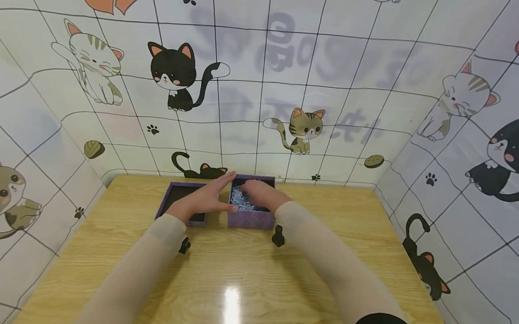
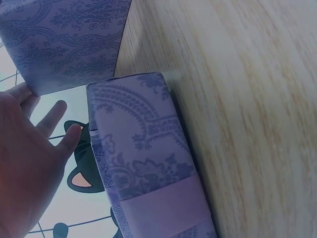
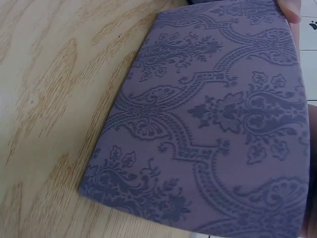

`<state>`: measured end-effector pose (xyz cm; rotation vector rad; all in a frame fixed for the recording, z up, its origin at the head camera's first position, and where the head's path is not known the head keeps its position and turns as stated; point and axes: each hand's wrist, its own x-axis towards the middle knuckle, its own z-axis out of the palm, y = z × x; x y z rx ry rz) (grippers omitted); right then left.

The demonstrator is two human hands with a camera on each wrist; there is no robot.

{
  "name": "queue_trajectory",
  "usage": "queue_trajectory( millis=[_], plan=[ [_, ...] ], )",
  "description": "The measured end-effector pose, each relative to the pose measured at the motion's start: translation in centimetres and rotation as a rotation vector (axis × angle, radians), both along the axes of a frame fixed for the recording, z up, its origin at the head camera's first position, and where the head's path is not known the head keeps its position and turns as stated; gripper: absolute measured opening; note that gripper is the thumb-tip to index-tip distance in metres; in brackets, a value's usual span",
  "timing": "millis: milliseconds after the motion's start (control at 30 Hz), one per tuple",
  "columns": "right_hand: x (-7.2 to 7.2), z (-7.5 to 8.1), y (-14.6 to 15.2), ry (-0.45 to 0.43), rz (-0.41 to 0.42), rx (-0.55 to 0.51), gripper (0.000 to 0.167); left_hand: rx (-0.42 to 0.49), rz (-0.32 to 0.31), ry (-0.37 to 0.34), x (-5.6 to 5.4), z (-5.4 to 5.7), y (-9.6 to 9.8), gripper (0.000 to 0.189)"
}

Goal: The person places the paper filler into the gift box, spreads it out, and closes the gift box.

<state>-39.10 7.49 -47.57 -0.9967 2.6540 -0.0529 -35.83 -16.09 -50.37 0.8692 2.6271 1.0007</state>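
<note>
A purple patterned box (image 1: 251, 220) stands near the back of the table, with pale blue shredded paper (image 1: 240, 200) inside. My right hand (image 1: 262, 193) reaches into it from the right, its fingertips hidden among the paper. Along the box's left side, my left hand (image 1: 204, 198) spreads its fingers and thumb at the edge. The left wrist view shows those straight fingers beside the box wall (image 2: 64, 44). A shallow dark-lined lid (image 1: 189, 184) lies to the left of the box, partly under my left hand. The box's patterned front (image 3: 198, 119) fills much of the right wrist view.
The wooden table (image 1: 237, 272) reaches back to a wall covering (image 1: 240, 98) printed with cartoon cats. Similar covering rises on both sides. A light patch glares on the tabletop near the front.
</note>
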Motion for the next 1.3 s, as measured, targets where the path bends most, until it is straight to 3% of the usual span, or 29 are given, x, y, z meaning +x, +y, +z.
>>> queue_trajectory(
  millis=[167, 467, 633, 733, 900, 1067, 1300],
  plan=[
    [-0.3, 0.3, 0.4, 0.004, 0.031, -0.019, 0.044, -0.008, 0.001, -0.006, 0.1, 0.2, 0.0, 0.119],
    [-0.1, 2.7, 3.1, -0.04, -0.007, -0.279, 0.041, -0.009, 0.016, -0.017, 0.1, 0.1, -0.2, 0.119],
    [0.6, 3.8, 4.0, -0.141, -0.002, -0.361, 0.046, -0.009, 0.017, -0.013, 0.1, 0.1, -0.2, 0.119],
    [0.9, 4.0, 4.0, -0.187, 0.007, -0.32, 0.056, -0.008, 0.019, -0.016, 0.1, 0.1, -0.3, 0.12],
    [0.8, 3.2, 3.0, -0.158, 0.098, -0.117, 0.071, -0.01, 0.014, -0.01, 0.0, -0.1, -0.3, 0.12],
    [0.3, 1.7, 1.9, -0.081, 0.132, 0.013, 0.07, -0.005, 0.004, 0.0, -0.1, -0.3, -0.3, 0.12],
    [-0.4, 0.7, 0.9, -0.047, 0.085, 0.069, 0.065, 0.012, -0.007, 0.002, 0.0, 0.0, -0.1, 0.119]
  ],
)
